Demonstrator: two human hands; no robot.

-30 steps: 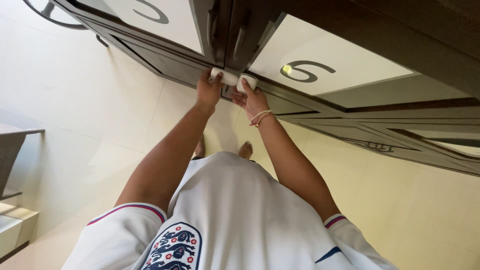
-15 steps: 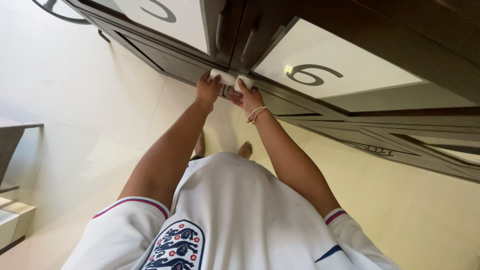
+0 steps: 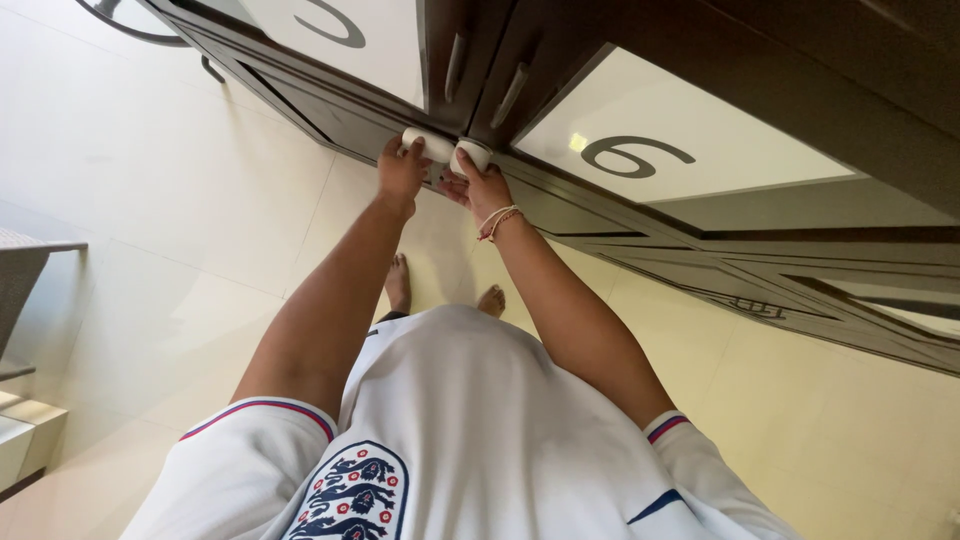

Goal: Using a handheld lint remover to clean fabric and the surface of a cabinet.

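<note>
L hand (image 3: 399, 172) is gripping a white cup (image 3: 427, 146), fingers curled round its side, thumb up on the rim end. R hand (image 3: 481, 188) is gripping a 2nd white cup (image 3: 473, 155) the same way, thumb lying across its top; thin bracelets (image 3: 497, 221) are sitting on that wrist. Both cups are lying tilted, side by side & nearly touching, pressed up against the lower edge of a dark brown cabinet (image 3: 640, 225), right below where 2 doors meet. Two metal door handles (image 3: 510, 95) are sitting just above the cups. Each door is carrying a pale panel (image 3: 680, 140) w/ a big grey curled figure on it. Both arms are reaching fwd & meeting at the cups. Person is wearing a white shirt (image 3: 470, 430) w/ red-and-blue sleeve trim and a crest. Bare feet (image 3: 399, 283) are standing on a cream tile floor (image 3: 150, 200), near the cabinet base. A grey piece of furniture (image 3: 20, 290) is sitting at far L edge.
</note>
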